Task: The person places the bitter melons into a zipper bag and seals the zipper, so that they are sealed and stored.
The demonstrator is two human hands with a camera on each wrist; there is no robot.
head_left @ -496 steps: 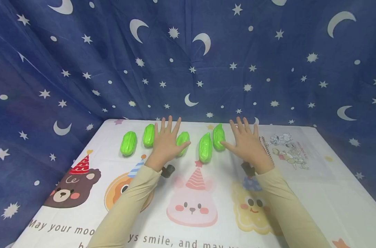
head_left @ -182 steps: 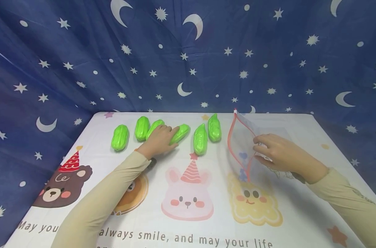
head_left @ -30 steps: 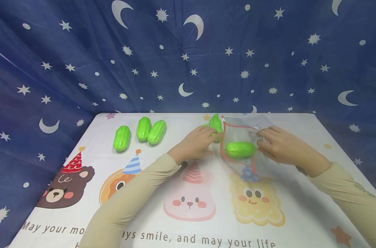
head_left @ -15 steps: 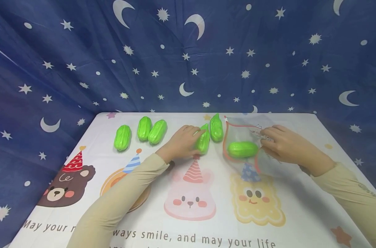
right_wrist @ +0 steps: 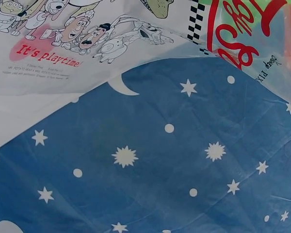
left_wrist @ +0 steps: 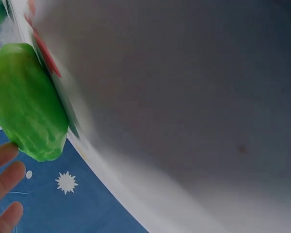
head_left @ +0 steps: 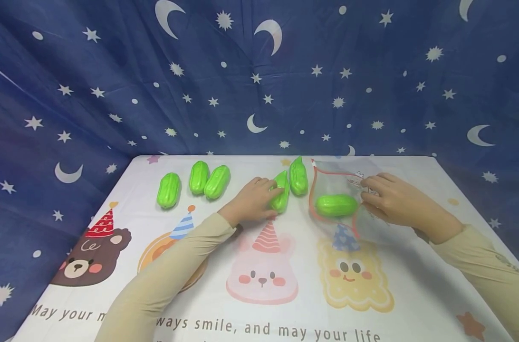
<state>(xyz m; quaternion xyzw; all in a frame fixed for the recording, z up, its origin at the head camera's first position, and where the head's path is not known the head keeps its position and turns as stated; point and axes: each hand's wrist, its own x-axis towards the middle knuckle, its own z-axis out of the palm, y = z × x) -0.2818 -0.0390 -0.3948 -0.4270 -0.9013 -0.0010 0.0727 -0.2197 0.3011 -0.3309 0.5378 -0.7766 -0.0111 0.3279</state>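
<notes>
In the head view, my left hand point(head_left: 252, 199) has its fingers bent over a glossy green toy gourd point(head_left: 282, 202) with a pointed tip. The left wrist view shows this gourd point(left_wrist: 29, 104) from the side, with fingertips point(left_wrist: 7, 180) spread near its end. My right hand point(head_left: 389, 200) pinches the edge of a clear zip pouch point(head_left: 334, 181) with a red-orange zipper and keeps its mouth spread. Another green gourd point(head_left: 337, 205) lies sideways inside the pouch. Cartoon print on the pouch point(right_wrist: 92, 43) fills the top of the right wrist view, where the hand itself is hidden.
Beyond my left fingers, between them and the pouch, lies another gourd point(head_left: 299, 176). Three more gourds sit at the left: one alone point(head_left: 168, 191) and two side by side point(head_left: 199, 178). The white cartoon tablecloth point(head_left: 306, 266) ends at a blue star-patterned curtain point(head_left: 225, 57).
A gourd from the middle now lies in the pouch, which earlier was flat, then spread by my right hand. Within the last second, my left hand withdrew leftward to the gourd it now touches.
</notes>
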